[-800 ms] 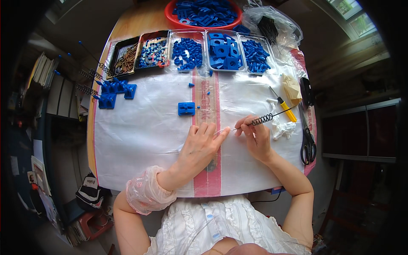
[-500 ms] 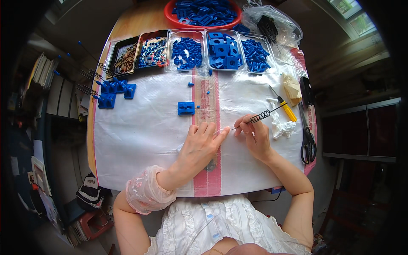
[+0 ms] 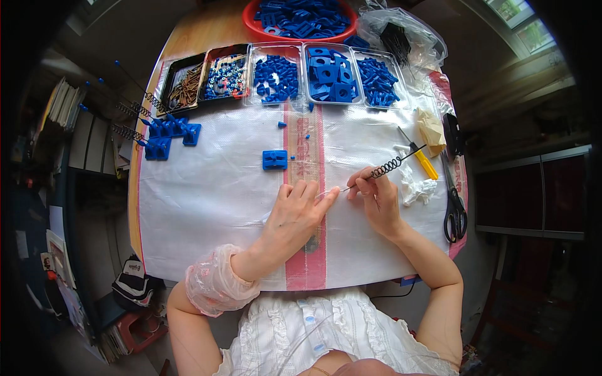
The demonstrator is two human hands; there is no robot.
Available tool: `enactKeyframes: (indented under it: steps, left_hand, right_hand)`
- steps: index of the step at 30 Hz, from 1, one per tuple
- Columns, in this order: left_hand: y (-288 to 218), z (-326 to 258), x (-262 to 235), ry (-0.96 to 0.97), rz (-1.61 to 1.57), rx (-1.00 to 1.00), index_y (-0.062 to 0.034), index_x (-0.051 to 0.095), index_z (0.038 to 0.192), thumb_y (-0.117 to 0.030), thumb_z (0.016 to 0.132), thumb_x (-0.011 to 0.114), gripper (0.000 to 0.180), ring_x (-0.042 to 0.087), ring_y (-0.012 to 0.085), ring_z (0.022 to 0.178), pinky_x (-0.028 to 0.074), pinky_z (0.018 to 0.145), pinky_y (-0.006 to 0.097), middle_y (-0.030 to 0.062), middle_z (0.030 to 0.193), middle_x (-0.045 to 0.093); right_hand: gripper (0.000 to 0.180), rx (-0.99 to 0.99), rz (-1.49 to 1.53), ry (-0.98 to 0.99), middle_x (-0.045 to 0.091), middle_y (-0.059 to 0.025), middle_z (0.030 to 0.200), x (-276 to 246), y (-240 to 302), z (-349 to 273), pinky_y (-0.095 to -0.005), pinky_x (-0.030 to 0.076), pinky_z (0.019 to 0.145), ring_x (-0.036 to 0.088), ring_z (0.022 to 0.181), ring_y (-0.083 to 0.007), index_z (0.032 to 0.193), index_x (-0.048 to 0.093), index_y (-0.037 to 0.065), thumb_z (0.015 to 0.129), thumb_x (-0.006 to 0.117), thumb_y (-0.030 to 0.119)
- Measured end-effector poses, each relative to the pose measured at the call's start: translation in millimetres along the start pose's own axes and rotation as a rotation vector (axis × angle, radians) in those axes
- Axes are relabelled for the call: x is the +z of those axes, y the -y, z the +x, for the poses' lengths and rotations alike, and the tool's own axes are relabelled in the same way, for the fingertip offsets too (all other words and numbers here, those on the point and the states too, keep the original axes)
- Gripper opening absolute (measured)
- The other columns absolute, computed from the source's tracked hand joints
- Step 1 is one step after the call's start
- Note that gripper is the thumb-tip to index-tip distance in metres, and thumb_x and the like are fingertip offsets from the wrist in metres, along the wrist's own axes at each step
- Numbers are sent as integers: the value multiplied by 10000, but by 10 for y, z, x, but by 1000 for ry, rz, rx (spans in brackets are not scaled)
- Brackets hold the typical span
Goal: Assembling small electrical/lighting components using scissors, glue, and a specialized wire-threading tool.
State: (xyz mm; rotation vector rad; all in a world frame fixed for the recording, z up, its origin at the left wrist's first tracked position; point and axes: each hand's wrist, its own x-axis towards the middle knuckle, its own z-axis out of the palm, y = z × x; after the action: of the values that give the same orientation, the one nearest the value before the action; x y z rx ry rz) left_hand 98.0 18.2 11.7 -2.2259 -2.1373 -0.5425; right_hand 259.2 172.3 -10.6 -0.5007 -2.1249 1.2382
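My right hand (image 3: 381,207) is closed in a pinch around a thin black rod with a spring coil (image 3: 386,167). The coil sticks out beyond the fingers, up and to the right, and the rod's other end points at my left fingertips. My left hand (image 3: 296,213) lies low over the cloth, fingers closed. Something whitish shows at its thumb and index finger, and a white bit shows beside the palm; I cannot make out what it is. A blue square base piece (image 3: 274,160) rests just beyond my left hand, with tiny blue bits beside it.
Trays of screws (image 3: 187,88), nuts (image 3: 224,75) and blue parts (image 3: 326,74) line the back, before a red basin (image 3: 251,26). Blue bases with spring rods (image 3: 166,136) stand left. A yellow-handled screwdriver (image 3: 426,164), crumpled white scraps (image 3: 417,188) and scissors (image 3: 454,216) lie right.
The coiled end of the rod has tipped slightly upward and to the right as my right fingers shifted. My left hand has stayed in place.
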Motion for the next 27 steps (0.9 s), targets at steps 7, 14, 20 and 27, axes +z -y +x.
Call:
enactKeyframes:
  steps: [7, 14, 20, 27]
  left_hand:
    - [10, -7, -20, 17, -9, 2, -130, 590, 1396, -70, 877, 568, 523, 517, 221, 925, 383, 806, 347, 64, 953, 505]
    - [9, -5, -49, 20, -23, 3, -131, 599, 1387, -69, 874, 571, 517, 522, 222, 933, 385, 810, 348, 66, 953, 508]
    - [15, -18, -44, 22, -12, 5, -131, 610, 1378, -70, 869, 574, 514, 522, 216, 937, 384, 809, 345, 62, 949, 507]
    - [23, -21, -65, 24, -19, 11, -129, 616, 1372, -64, 860, 580, 517, 521, 212, 934, 383, 806, 342, 58, 946, 504]
  right_hand:
    - [53, 16, -11, 8, 665, -89, 816, -11, -8, -4, -305, 522, 574, 694, 668, -179, 994, 546, 2, 1022, 559, 45]
    - [37, 4, -10, 12, 662, -89, 813, -10, 2, 5, -308, 521, 572, 693, 662, -185, 1003, 544, 2, 1013, 566, 30]
    - [32, -2, -4, 7, 661, -85, 813, -5, 6, 9, -306, 523, 572, 693, 662, -183, 997, 551, 4, 1009, 570, 27]
    - [40, 8, -13, 6, 663, -84, 825, -9, 18, 8, -303, 526, 571, 692, 664, -176, 995, 555, 3, 1007, 578, 33]
